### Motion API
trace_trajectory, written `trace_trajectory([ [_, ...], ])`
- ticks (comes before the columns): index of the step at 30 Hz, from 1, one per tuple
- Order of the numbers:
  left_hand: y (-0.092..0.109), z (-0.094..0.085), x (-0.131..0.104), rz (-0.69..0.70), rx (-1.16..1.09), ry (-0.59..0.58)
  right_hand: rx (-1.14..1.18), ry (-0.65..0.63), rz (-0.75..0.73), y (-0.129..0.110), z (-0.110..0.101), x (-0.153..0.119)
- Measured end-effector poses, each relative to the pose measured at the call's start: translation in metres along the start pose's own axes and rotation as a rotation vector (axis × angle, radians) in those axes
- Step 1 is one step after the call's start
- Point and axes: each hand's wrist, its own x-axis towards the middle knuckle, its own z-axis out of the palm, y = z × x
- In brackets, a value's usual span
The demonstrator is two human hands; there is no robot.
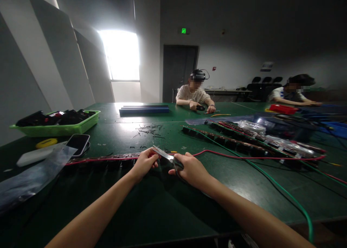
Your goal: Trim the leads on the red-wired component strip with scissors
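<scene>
My right hand is closed around the dark handles of a pair of scissors. Their metal blades point left, toward my left hand. The fingers of that left hand are pinched on a red wire, a bit of which shows at the fingertips by the blades. Left of it, a long black strip with copper-coloured and red wires along its top lies on the table. A red wire also runs off to the right from behind my right hand. Whether the blades touch the wire I cannot tell.
Cut black scraps lie ahead. A green basket of black parts, a phone and a plastic bag are left. More wired strips and a green cable lie right. Two people sit across the table.
</scene>
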Motion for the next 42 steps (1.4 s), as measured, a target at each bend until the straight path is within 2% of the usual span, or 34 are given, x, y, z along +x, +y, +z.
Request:
trace_trajectory([
  [7,0.001,0.0,-0.001,-0.003,-0.002,-0.019,0.06,0.009,0.015,0.001,-0.002,0.001],
  [13,0.003,0.0,-0.002,-0.004,0.004,-0.017,0.073,0.075,0.024,0.005,-0.003,0.004],
  [17,0.0,-0.001,-0.001,-0.014,-0.014,-0.028,0.015,0.046,0.007,0.004,-0.002,0.004],
  [24,-0.001,0.0,0.0,-0.007,-0.044,-0.018,-0.061,0.08,-0.134,-0.005,-0.005,-0.001],
  [33,0.006,0.002,-0.003,-0.009,-0.013,-0.012,-0.097,0.05,-0.1,-0.002,-0.001,0.0],
  [42,0.003,0.001,-0.002,-0.014,0.001,-0.014,-0.051,0.02,-0.099,0.002,0.001,0.001],
])
